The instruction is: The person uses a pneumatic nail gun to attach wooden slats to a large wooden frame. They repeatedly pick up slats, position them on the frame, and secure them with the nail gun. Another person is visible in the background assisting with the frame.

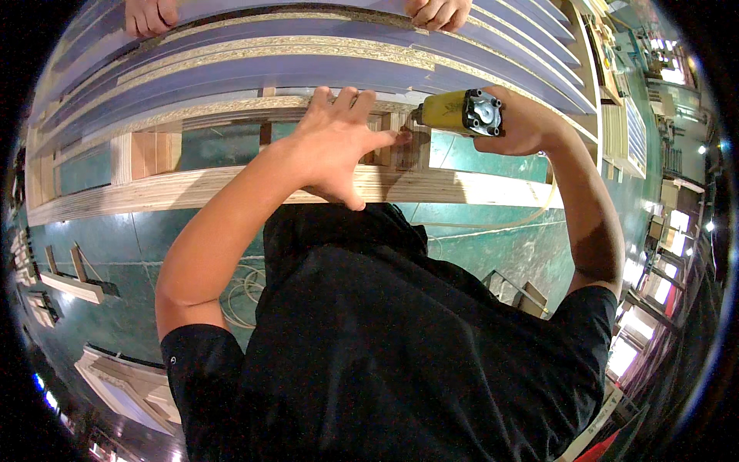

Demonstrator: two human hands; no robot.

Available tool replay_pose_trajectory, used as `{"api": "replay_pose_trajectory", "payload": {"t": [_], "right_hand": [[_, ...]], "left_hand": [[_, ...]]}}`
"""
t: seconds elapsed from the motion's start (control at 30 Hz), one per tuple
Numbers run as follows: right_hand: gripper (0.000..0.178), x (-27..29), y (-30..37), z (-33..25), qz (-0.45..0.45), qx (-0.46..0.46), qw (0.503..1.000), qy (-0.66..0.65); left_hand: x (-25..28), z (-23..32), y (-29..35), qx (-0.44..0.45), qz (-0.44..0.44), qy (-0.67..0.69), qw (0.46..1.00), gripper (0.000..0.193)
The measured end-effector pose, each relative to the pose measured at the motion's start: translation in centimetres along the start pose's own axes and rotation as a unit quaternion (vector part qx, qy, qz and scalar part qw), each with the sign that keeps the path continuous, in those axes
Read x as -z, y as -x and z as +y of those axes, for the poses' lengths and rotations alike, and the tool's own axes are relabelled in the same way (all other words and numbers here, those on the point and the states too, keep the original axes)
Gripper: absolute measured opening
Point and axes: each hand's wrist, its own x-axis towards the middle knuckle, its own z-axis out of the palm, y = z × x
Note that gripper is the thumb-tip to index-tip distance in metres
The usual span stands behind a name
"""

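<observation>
The left hand, fingers spread and grasping nothing, presses flat on the wooden frame near centre, while at its three o'clock the right hand grips a yellow pneumatic nail gun, nose against a small upright wood block, with another person's two hands resting at twelve o'clock.

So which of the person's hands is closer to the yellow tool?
Right. The right hand is wrapped around the back of the yellow tool. The left hand is spread on the wooden frame beside the tool's tip, apart from it.
</observation>
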Motion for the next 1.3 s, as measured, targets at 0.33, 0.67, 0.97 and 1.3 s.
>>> {"api": "replay_pose_trajectory", "payload": {"t": [0.33, 0.67, 0.97, 1.3], "right_hand": [[0.061, 0.2, -0.1, 0.0, -0.01, 0.011, 1.0, 0.023], [0.059, -0.1, 1.0, 1.0, -0.002, -0.03, 0.999, -0.02], [0.056, -1.1, 2.6, 1.2, 0.05, -0.085, 0.995, 0.031], [0.033, -8.1, 10.1, 4.7, 0.089, -0.055, 0.959, -0.264]], "left_hand": [[-0.5, -0.3, 0.0, -0.005, 0.016, -0.016, 1.0, 0.11], [-0.2, -0.2, -0.1, 0.001, -0.011, 0.021, 1.0, 0.117], [-0.9, -0.2, -0.1, -0.004, 0.015, 0.0, 1.0, 0.117], [0.3, 0.1, -0.2, 0.004, -0.018, 0.023, 1.0, 0.119]]}}
